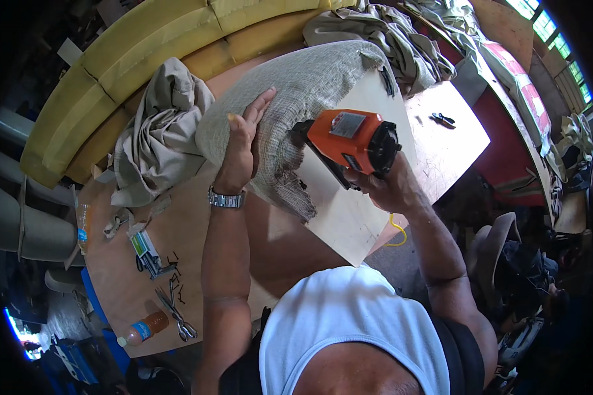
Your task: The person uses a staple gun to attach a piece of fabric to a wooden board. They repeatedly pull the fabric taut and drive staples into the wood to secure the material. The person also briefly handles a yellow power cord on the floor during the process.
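Observation:
My right hand (392, 187) is wrapped round the handle of an orange and black staple gun (349, 135). The gun's nose meets the edge of the woven grey-beige fabric on a padded cushion (296, 79), where the fabric folds over onto a pale wooden board (349, 217). The cushion stands tilted on the worktable, padded side away from me. Flat against its padded side lies my left hand (244, 135), fingers stretched, with a metal watch (226, 197) on the wrist. The fabric's lower edge is ragged and dark. The gun hides part of the board.
On the table (122, 289) lie scissors (172, 313), a staple box (143, 247), loose staple strips and a bottle of orange-brown liquid (145, 328). Black-handled pliers (443, 120) lie at right. Beige cloth (161, 138) is heaped before a long yellow padded piece (158, 39). A yellow hose (397, 234) hangs below.

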`<state>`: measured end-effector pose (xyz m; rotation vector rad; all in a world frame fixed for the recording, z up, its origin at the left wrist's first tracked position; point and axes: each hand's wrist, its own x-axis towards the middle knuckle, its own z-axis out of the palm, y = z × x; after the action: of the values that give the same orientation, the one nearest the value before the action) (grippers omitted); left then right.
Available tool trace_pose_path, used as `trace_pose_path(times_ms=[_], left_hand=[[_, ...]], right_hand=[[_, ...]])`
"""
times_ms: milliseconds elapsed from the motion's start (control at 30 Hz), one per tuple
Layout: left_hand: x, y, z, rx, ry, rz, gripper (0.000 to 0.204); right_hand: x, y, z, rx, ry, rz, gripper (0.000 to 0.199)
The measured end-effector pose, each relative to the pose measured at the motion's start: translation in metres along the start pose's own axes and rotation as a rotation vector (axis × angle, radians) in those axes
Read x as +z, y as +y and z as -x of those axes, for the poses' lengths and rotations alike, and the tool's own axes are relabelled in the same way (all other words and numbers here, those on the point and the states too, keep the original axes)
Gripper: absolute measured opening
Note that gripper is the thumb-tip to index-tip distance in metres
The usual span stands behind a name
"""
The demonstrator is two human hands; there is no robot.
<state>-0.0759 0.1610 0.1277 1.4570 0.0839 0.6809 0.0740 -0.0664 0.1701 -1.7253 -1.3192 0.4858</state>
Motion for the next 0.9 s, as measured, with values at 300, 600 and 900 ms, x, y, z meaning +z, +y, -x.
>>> trace_pose_path(times_ms=[300,600,900], left_hand=[[-0.009,-0.002,-0.007,-0.027,0.004,-0.008,0.113],[0.005,-0.005,-0.004,0.053,0.083,-0.696,0.054],[0.032,0.005,-0.007,-0.087,0.22,-0.871,0.058]], right_hand=[[0.009,0.006,0.004,0.006,-0.032,-0.075,0.036],[-0.033,0.066,0.117,0.53,-0.346,0.183,0.056],[-0.144,0.199,0.198,0.864,0.118,0.259,0.048]])
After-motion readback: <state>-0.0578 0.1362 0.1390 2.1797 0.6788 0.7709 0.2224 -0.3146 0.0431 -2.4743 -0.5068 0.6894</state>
